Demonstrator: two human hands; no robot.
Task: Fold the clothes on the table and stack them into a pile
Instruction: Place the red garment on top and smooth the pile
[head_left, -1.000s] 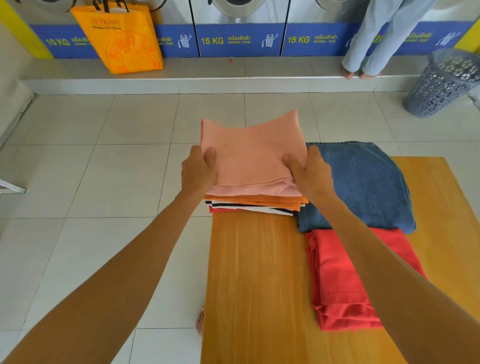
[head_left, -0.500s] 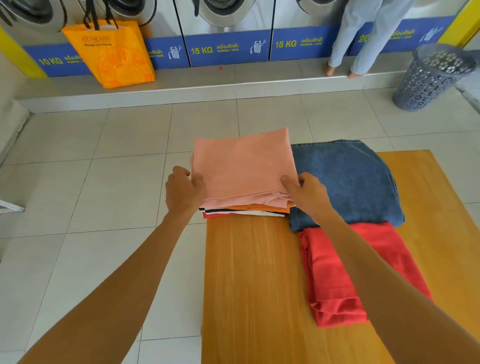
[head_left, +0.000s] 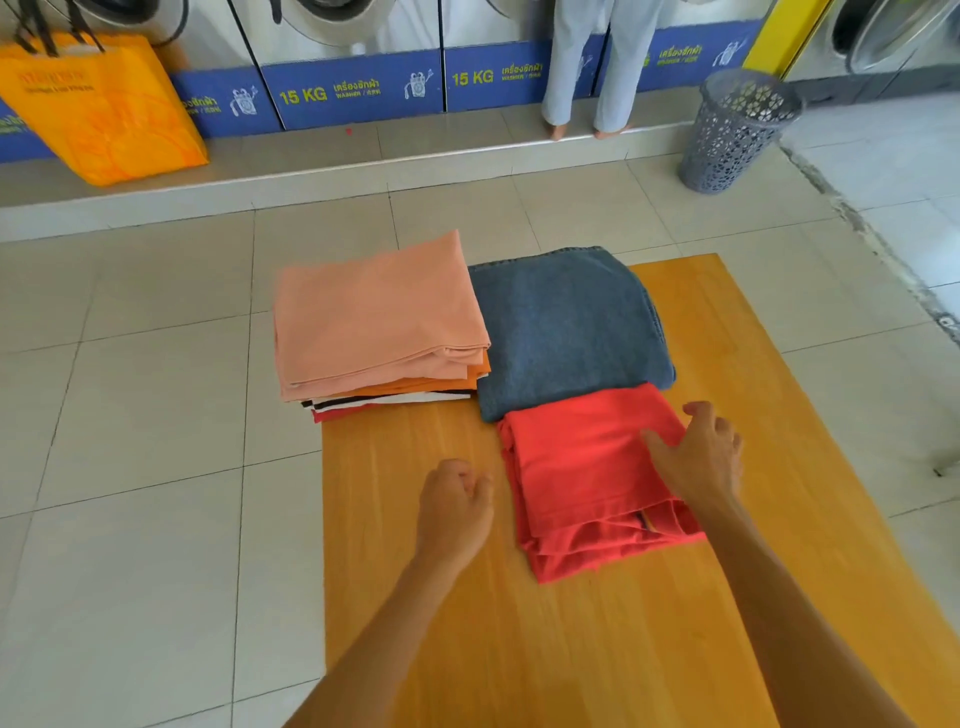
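A pile of folded clothes with a peach garment (head_left: 374, 317) on top sits at the far left corner of the wooden table (head_left: 597, 649), overhanging its edge. Folded blue denim (head_left: 566, 327) lies to its right. A folded red garment (head_left: 582, 483) lies in front of the denim. My right hand (head_left: 696, 454) rests spread on the red garment's right side, fingers apart. My left hand (head_left: 454, 506) hovers over bare wood just left of the red garment, fingers loosely curled with nothing in them.
Washing machines (head_left: 353, 57) line the far wall on a raised step. An orange bag (head_left: 98, 104) stands at the left, a grey perforated basket (head_left: 737, 130) at the right. A person's legs (head_left: 597, 67) stand on the step. Tiled floor surrounds the table.
Both hands let go of the peach-topped pile and drew back toward me. The right hand has landed on the red garment; the left hand now sits beside it.
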